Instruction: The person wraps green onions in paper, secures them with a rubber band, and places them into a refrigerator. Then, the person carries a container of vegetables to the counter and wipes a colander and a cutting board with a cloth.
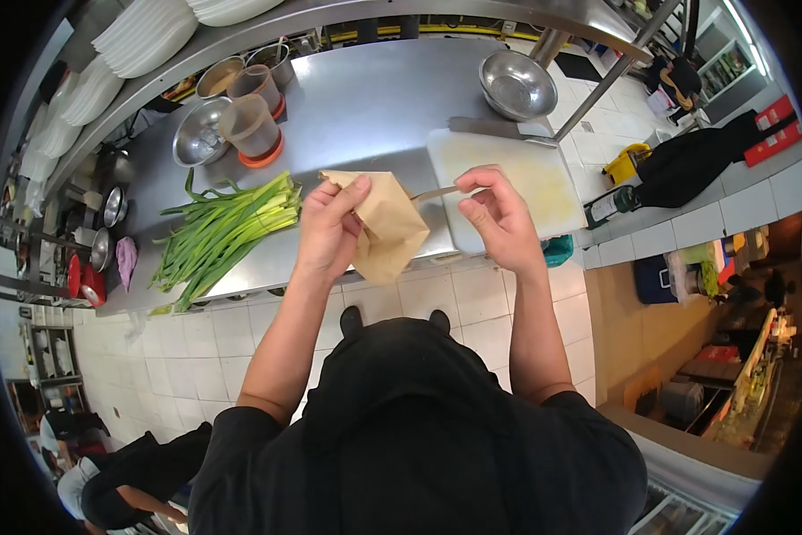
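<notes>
My left hand grips a brown paper bag by its upper edge, thumb on the front. The bag hangs over the front edge of the steel counter. My right hand holds a narrow strip that sticks out from the bag's right side, at the fingertips. Whether that strip is torn or only folded I cannot tell. Left of the bag lies a bunch of green onions. Below my right hand is a white cutting board, with a knife across its far edge.
Metal bowls and plastic containers with orange-red bases stand at the back left of the counter. Another steel bowl sits at the back right. Stacked white plates rest on the shelf above. Another person bends at lower left.
</notes>
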Demonstrator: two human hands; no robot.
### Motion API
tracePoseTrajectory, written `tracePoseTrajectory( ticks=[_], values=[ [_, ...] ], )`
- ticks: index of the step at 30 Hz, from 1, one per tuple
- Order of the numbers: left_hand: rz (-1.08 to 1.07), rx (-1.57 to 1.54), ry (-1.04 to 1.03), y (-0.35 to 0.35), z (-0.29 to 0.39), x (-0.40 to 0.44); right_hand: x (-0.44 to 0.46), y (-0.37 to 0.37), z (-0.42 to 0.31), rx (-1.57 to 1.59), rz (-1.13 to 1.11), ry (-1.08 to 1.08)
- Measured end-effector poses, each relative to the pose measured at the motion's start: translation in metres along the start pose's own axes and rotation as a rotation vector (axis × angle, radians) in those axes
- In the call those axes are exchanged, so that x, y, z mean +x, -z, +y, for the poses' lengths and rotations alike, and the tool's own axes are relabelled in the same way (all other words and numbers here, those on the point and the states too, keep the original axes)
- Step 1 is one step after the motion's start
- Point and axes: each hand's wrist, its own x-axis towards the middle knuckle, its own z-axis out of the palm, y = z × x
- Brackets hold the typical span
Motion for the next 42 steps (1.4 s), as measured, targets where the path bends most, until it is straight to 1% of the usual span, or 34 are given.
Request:
tracePoseTrajectory(
  ticks=[1,2,4,6,8,10,11,13,14,15,16,18,19,20,22,23,24,26,27,28,30,31,33,34,36,37,38,39,40,41,42],
  values=[
    [-0.072,0.019,0.003,0.007,0.005,0.001,0.003,0.006,-0.004,-0.055,-0.091,0.041],
    [-0.144,0.038,0.008,0.013,0.008,0.001,0.006,0.003,-0.006,-0.051,-0.094,0.04],
    [-0.145,0.032,-0.005,0.014,0.011,0.001,0.013,-0.009,-0.007,-0.413,-0.208,0.319],
    [-0.112,-0.055,0.003,0.005,0.019,-0.003,0.014,-0.027,0.0,-0.427,-0.178,0.327],
    [-0.106,-0.067,0.005,-0.003,0.027,-0.005,0.018,-0.042,0.005,-0.439,-0.154,0.34],
    [-0.096,-0.08,0.005,-0.002,0.032,-0.006,0.022,-0.052,0.007,-0.455,-0.075,0.423],
    [-0.127,-0.098,0.021,0.002,0.033,-0.004,0.023,-0.054,0.008,-0.45,-0.082,0.429],
    [-0.153,-0.115,0.029,0.01,0.041,0.0,0.024,-0.053,0.01,-0.518,-0.191,0.399],
    [-0.246,-0.019,0.013,0.015,0.048,0.006,0.023,-0.052,0.008,-0.513,-0.198,0.405],
    [-0.338,0.076,-0.004,0.02,0.056,0.01,0.022,-0.05,0.006,-0.37,-0.229,0.287],
    [-0.332,0.074,-0.015,0.024,0.069,0.011,0.022,-0.047,0.005,-0.228,-0.261,0.168],
    [-0.695,1.132,-0.09,0.019,0.103,0.007,0.025,-0.04,0.007,-0.177,-0.277,0.193],
    [-0.856,1.585,-0.011,0.01,0.118,0.004,0.026,-0.035,0.008,-0.128,-0.28,0.213],
    [-0.847,1.58,-0.014,0.002,0.122,0.002,0.027,-0.03,0.01,-0.129,-0.29,0.213],
    [-1.028,1.556,0.27,-0.011,0.124,0.001,0.032,-0.022,0.012,-0.076,-0.377,0.136],
    [-1.116,1.486,0.163,0.005,0.116,0.011,0.035,-0.021,0.007,-0.111,-0.379,0.11],
    [-1.111,1.486,0.158,0.01,0.119,0.013,0.037,-0.018,0.007,-0.113,-0.384,0.113],
    [-1.182,1.683,-0.086,0.011,0.126,0.015,0.042,-0.012,0.009,-0.148,-0.356,-0.098],
    [-1.199,1.551,-0.142,0.009,0.128,0.011,0.046,-0.012,0.013,-0.159,-0.337,-0.039],
    [-1.202,1.555,-0.148,0.01,0.13,0.01,0.049,-0.011,0.009,-0.161,-0.333,-0.033],
    [-0.925,1.601,0.019,0.016,0.137,0.009,0.055,-0.008,0.001,-0.318,-0.29,-0.03],
    [-0.929,1.604,0.012,0.019,0.147,0.008,0.058,-0.003,0.003,-0.32,-0.284,-0.025],
    [-0.732,1.783,-0.061,0.02,0.173,0.004,0.064,0.008,0.011,-0.312,-0.249,-0.019],
    [-0.735,1.789,-0.069,0.016,0.179,0.002,0.065,0.008,0.011,-0.313,-0.243,-0.013],
    [-0.724,1.934,-0.351,0.014,0.186,-0.003,0.064,0.006,0.011,-0.401,-0.277,-0.022],
    [-0.693,1.953,-0.404,0.015,0.184,-0.004,0.064,0.002,0.013,-0.399,-0.279,-0.016],
    [-0.686,1.956,-0.407,0.016,0.181,-0.003,0.065,-0.002,0.015,-0.317,-0.254,0.008],
    [-0.545,1.81,-0.497,0.019,0.176,-0.001,0.067,-0.005,0.016,-0.235,-0.232,0.034],
    [-0.407,1.659,-0.583,0.024,0.171,0.003,0.069,-0.005,0.015,-0.235,-0.239,0.044],
    [-0.351,1.597,-0.697,0.038,0.169,0.013,0.07,-0.004,0.014,-0.183,-0.202,-0.004],
    [-0.343,1.603,-0.712,0.048,0.154,0.022,0.072,-0.003,0.014,-0.13,-0.165,-0.05]
  ],
)
